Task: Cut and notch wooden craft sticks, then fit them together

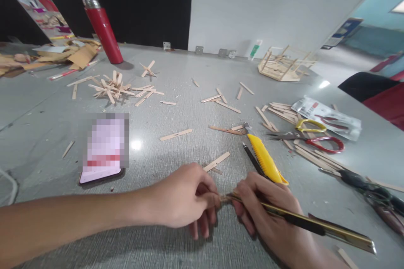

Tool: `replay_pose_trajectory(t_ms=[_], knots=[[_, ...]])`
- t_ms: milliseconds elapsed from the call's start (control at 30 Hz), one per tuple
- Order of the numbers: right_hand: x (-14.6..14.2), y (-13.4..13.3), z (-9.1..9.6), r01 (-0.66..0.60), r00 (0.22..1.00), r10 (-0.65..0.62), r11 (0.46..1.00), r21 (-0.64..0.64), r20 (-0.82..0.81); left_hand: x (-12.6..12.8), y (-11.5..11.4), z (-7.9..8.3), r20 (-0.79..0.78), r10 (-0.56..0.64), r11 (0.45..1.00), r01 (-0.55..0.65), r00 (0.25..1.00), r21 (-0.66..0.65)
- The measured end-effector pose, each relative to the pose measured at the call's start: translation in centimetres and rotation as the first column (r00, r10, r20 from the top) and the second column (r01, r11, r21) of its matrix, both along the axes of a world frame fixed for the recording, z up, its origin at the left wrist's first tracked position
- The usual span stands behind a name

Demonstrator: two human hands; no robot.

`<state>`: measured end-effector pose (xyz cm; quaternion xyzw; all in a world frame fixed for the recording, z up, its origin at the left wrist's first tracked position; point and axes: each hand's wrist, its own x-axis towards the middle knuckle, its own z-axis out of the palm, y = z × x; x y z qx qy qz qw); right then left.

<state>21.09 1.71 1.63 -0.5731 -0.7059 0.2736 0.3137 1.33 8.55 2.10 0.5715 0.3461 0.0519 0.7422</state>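
My left hand (184, 197) is closed in a pinch on a short piece of wooden craft stick (224, 198), most of it hidden by the fingertips. My right hand (271, 214) grips a gold and black utility knife (344, 235), its tip meeting the stick's end between both hands. Just past my right hand lie a yellow utility knife (264, 155) and a dark pen-like tool (251, 157). Another craft stick (217, 161) rests on the grey table beyond my left hand, and a single stick (176, 135) lies farther out.
A phone (105, 147) lies at left, behind it a pile of sticks (113, 88) and a red bottle (105, 33). To the right are scissors (325, 143), a plastic packet (331, 119) and dark-handled pliers (362, 187). A stick frame (280, 67) stands at the back right.
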Motion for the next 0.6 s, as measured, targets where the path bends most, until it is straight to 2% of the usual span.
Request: replay_pose_trajectory(t_ms=[100,133,200,267,333,367,400,467,533,567,600], knots=[[0.4,-0.2,0.3,-0.052,0.997,0.052,0.999,-0.004,-0.054,-1.0,0.7,1.0,-0.034,-0.039,0.985,0.045,0.999,0.166],[0.5,-0.4,0.3,-0.08,0.995,0.08,0.997,0.015,-0.054,-1.2,0.9,1.3,-0.072,-0.062,0.945,0.082,0.995,0.317],[0.6,-0.7,0.1,-0.085,0.994,0.085,0.996,0.004,-0.071,-1.3,1.2,1.7,-0.137,-0.072,0.868,0.13,0.988,0.479],[0.5,-0.9,0.1,-0.017,0.99,0.011,0.999,-0.047,-0.139,-1.1,1.3,1.8,-0.163,-0.031,0.796,0.123,0.986,0.593],[0.2,-0.9,0.2,0.092,0.986,-0.097,0.995,-0.045,-0.133,-0.7,1.2,1.7,-0.214,-0.007,0.706,0.157,0.977,0.69],[0.0,-0.9,0.3,0.132,0.985,-0.135,0.991,-0.034,-0.105,-0.5,1.0,1.7,-0.27,-0.001,0.637,0.209,0.963,0.742],[-0.1,-0.8,0.5,0.152,0.985,-0.153,0.988,-0.017,-0.082,-0.4,0.8,1.6,-0.333,0.013,0.542,0.273,0.943,0.795],[-0.2,-0.6,0.8,0.17,0.984,-0.17,0.985,0.001,-0.046,-0.4,0.0,1.6,-0.411,0.083,0.274,0.375,0.908,0.885],[0.1,-0.4,1.1,0.151,0.989,-0.151,0.987,0.059,-0.007,-0.5,-1.5,1.4,-0.369,0.17,-0.025,0.378,0.914,0.925],[0.3,-0.4,1.1,0.125,0.991,-0.13,0.984,0.123,0.035,-0.6,-2.4,1.2,-0.322,0.21,-0.121,0.352,0.923,0.928],[0.6,-0.4,1.1,0.092,0.99,-0.11,0.977,0.193,0.089,-0.6,-3.3,0.9,-0.272,0.234,-0.182,0.317,0.933,0.931]])
